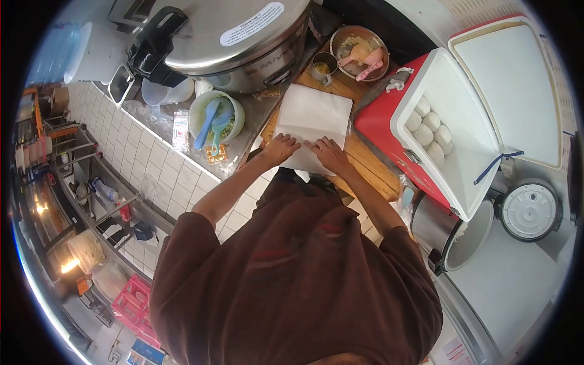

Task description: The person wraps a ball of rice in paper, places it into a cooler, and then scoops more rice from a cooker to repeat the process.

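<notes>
White wrapping paper, seemingly a stack of sheets, lies on a wooden board in front of my body. My left hand is at the paper's near left part, fingers curled and pressed on it. On the near right part rests my right hand, its fingertips also bent onto the paper. A crease or raised edge runs across the paper by my fingers. Beyond the paper stand a small metal cup and a metal bowl with pink scoops in pale food.
A red cool box stands open at right, holding several wrapped white bundles. A large lidded pot is at upper left. Nearer is a tub with blue and green spoons. An open rice cooker sits at lower right.
</notes>
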Action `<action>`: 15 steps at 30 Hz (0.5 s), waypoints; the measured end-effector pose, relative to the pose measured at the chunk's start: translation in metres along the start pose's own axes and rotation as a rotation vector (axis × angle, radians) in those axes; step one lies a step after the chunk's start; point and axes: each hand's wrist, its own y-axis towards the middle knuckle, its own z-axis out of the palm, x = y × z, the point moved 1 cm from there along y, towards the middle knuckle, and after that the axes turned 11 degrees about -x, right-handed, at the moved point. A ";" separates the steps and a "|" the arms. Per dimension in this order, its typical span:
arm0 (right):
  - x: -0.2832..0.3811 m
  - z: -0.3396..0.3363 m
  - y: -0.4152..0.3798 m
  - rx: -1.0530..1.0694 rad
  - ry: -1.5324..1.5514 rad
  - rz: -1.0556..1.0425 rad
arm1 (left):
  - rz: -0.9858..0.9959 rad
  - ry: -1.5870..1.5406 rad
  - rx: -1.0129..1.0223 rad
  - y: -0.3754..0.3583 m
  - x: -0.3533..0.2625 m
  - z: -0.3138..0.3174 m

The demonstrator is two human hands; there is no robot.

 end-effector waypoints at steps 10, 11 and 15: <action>0.010 -0.003 -0.009 -0.282 0.016 -0.057 | 0.033 0.021 -0.075 -0.034 -0.053 0.060; 0.009 -0.002 -0.009 -0.246 0.075 -0.028 | 0.011 0.005 -0.093 -0.035 -0.052 0.062; 0.003 0.000 -0.006 -0.237 0.226 -0.025 | 0.016 0.009 -0.124 -0.035 -0.051 0.037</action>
